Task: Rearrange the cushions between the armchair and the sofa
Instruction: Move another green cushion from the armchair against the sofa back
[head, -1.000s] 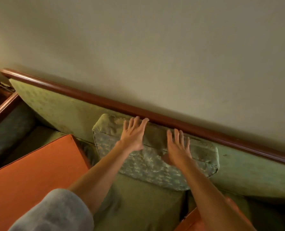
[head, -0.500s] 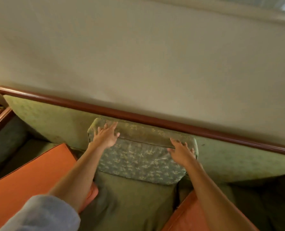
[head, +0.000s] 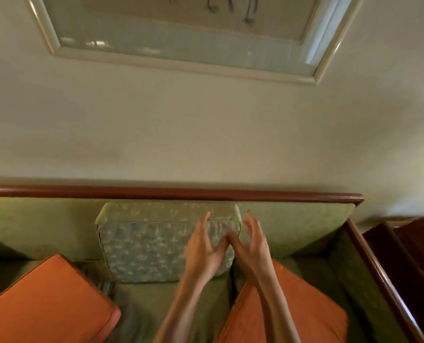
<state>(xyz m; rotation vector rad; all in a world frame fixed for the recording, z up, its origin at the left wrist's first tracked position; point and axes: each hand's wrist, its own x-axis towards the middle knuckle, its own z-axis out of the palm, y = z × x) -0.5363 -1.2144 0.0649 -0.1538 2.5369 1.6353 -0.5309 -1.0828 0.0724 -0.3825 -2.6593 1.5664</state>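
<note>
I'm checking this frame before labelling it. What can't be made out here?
- Head view: whether the left hand and right hand touch the patterned cushion; motion blur.
- Both orange cushions: cut off by the bottom edge.
- Framed picture: top cut off.
- Armchair: not identifiable.

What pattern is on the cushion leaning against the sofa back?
Pale floral print on blue-green cushion, head view.

framed picture (head: 181,33) on wall (head: 206,132)
</note>
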